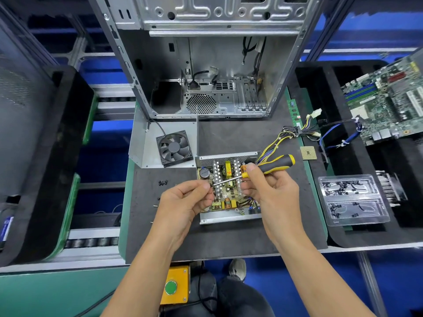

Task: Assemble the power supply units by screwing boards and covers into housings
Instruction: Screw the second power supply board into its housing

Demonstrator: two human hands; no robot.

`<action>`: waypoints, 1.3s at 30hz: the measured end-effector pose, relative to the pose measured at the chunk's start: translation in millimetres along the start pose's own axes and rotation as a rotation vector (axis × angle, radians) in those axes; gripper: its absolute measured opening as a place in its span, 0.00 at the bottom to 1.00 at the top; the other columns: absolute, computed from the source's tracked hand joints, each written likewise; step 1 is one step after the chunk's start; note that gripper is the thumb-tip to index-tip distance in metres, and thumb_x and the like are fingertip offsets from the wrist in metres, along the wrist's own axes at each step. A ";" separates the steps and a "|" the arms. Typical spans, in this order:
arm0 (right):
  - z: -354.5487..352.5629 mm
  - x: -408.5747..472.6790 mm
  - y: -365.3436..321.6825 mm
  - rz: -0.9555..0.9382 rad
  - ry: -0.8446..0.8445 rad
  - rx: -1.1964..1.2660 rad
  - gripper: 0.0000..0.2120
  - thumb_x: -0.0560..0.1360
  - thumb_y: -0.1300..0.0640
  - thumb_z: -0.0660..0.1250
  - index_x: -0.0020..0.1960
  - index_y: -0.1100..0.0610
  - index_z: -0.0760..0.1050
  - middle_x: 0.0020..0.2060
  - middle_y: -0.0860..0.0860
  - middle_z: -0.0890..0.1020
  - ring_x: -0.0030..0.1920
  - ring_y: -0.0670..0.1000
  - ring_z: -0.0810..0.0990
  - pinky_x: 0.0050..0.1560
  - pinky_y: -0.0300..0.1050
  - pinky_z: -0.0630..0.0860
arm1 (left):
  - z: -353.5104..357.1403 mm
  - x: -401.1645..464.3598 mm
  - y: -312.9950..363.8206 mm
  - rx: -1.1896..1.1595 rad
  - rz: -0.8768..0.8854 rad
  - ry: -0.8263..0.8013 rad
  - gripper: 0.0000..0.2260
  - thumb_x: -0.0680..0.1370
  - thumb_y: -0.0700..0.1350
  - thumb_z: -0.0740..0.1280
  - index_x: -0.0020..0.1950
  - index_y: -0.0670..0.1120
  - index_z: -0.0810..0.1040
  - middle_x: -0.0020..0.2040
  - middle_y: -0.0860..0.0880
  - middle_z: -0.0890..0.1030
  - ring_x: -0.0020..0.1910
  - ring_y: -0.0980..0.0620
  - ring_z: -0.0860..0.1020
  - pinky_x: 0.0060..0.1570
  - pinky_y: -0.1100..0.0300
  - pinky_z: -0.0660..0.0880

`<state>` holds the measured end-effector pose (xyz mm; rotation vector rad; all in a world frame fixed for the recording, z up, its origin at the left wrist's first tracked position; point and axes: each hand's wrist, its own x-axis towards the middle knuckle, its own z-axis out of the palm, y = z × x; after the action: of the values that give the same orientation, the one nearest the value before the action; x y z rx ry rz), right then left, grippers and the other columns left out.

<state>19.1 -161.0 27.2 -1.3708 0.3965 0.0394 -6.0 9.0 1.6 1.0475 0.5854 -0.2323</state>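
right hand (pixel 263 186): I hold the screwdriver (pixel 270 167) by its handle, fingers curled round it, shaft pointing left.
left hand (pixel 183 202): fingertips pinched at the shaft tip; likely seating a screw, too small to confirm.
PSU (pixel 229 216): on the mat (pixel 229 239), right under both hands, open top, board (pixel 226 203) sitting inside the housing.
board handling: stiff but fragile, I judge; coils and heatsinks stand proud, so keep the tip off them.
hold points: housing walls only; sheet metal edges may be sharp.
screws (pixel 163 183): loose pile just left of the PSU, small, easy to drop.
cover (pixel 146 145): behind-left, with the fan (pixel 174 148) on it.
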 end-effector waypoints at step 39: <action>-70.2 25.5 -5.3 -0.307 -0.223 -0.554 0.08 0.69 0.46 0.72 0.44 0.47 0.77 0.37 0.44 0.83 0.35 0.50 0.81 0.39 0.44 0.79 | 42.4 16.1 -23.1 1.969 0.049 -0.474 0.34 0.68 0.80 0.55 0.53 0.53 0.79 0.39 0.55 0.70 0.43 0.49 0.73 0.41 0.54 0.69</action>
<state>26.5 -234.5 14.6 -1.9390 -0.0249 0.0497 11.4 -37.6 -9.0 2.7428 -0.3490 -1.0891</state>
